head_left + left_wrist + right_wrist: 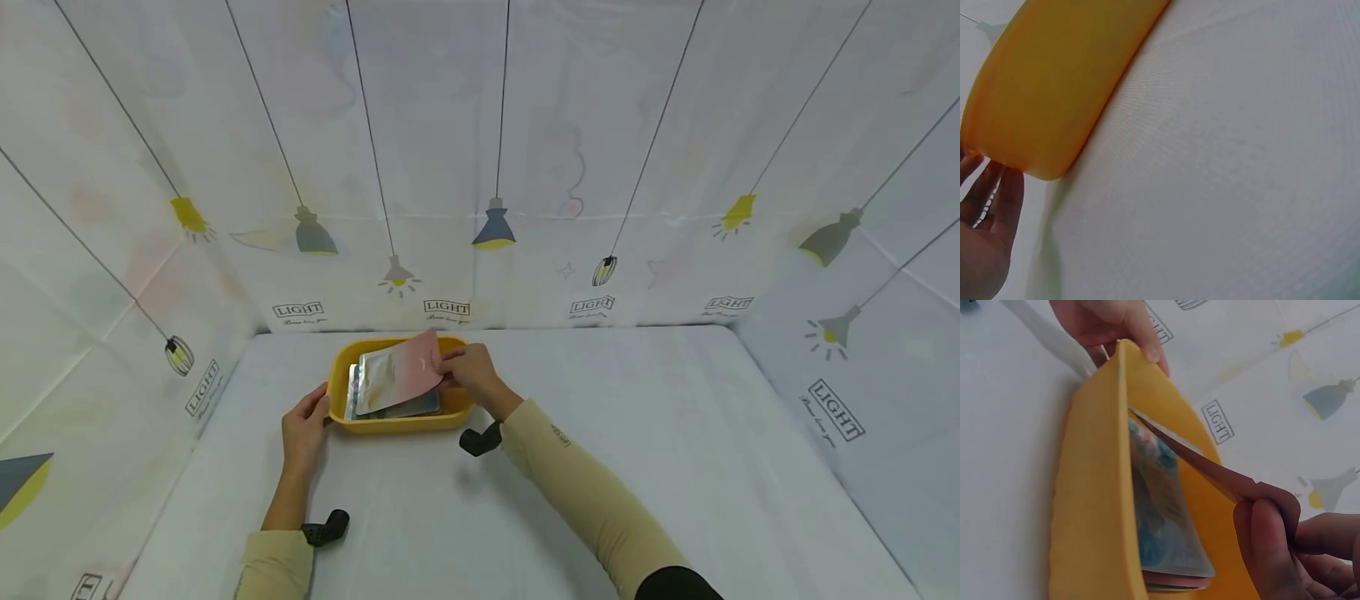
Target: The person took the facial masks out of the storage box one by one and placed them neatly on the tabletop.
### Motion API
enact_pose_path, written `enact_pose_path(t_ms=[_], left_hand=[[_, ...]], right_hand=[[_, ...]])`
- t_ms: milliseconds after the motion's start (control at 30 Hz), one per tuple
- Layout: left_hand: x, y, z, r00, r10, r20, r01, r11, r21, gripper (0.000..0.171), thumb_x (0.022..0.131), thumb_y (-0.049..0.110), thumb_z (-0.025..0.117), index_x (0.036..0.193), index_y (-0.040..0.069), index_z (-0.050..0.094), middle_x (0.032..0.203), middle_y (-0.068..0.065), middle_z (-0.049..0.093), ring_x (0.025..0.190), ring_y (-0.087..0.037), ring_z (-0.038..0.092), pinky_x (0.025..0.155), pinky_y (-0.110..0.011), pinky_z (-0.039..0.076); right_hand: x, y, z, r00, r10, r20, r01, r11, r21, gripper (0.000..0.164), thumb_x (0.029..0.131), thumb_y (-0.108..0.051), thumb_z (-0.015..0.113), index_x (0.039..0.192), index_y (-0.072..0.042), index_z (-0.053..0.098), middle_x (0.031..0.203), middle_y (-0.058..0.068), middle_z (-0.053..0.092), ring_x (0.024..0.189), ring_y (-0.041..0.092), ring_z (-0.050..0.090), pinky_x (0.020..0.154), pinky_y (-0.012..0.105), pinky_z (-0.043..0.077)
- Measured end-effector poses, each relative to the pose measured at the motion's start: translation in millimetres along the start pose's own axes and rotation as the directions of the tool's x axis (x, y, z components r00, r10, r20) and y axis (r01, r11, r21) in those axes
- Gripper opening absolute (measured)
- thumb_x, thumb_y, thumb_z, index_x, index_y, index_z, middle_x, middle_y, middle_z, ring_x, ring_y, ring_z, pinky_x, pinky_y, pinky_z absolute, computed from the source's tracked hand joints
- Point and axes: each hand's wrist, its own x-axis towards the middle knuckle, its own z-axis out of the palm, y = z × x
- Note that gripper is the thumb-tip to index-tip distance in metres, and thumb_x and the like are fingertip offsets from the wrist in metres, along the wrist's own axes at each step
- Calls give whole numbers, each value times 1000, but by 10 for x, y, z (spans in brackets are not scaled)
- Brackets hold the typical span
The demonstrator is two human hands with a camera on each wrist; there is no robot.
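Observation:
A yellow plastic basket [401, 426] stands near the back of the white table. My left hand [304, 427] holds its left end, fingertips at the rim and outer wall; in the left wrist view those fingers [1007, 203] meet the basket's lower corner. My right hand [474, 377] pinches the right edge of a pink and silver sheet mask packet [401, 372] between thumb and fingers. The packet is tilted, its right side raised, its far edge down inside the basket in the right wrist view. Under it lie several more flat packets [1166, 512], bluish and printed, partly hidden.
A white cloth covers the table [637, 433]. White curtains printed with hanging lamps [493, 227] enclose the back and both sides. A black wrist mount [327, 528] sits at the left wrist and another [480, 440] at the right.

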Motion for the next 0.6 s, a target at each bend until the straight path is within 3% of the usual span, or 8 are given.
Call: enact_pose_path(t_ms=[133, 333, 600], left_hand=[[-11, -6, -20, 1000, -7, 4, 7, 1000, -7, 43, 104, 31, 46, 143, 13, 50, 146, -7, 51, 122, -22, 54, 79, -2, 48], [-12, -28, -48, 1000, 11, 5, -11, 1000, -11, 44, 103, 32, 47, 142, 12, 50, 146, -8, 52, 123, -23, 53, 78, -3, 49], [-20, 17, 5, 999, 41, -2, -41, 998, -46, 42, 103, 27, 49, 141, 8, 52, 143, -11, 54, 112, -16, 56, 76, -4, 50]], right_hand=[[6, -18, -53, 1000, 3, 17, -4, 999, 37, 25, 89, -4, 67, 112, 5, 66, 99, 17, 70, 72, 18, 71, 82, 38, 60], [45, -37, -130, 1000, -2, 21, 0, 996, 88, 24, 87, -1, 68, 110, 6, 66, 99, 18, 70, 68, 17, 71, 71, 32, 61], [51, -130, -333, 998, -41, 37, 37, 994, 102, 25, 89, -4, 67, 113, 5, 67, 105, 18, 70, 73, 18, 71, 75, 31, 61]])
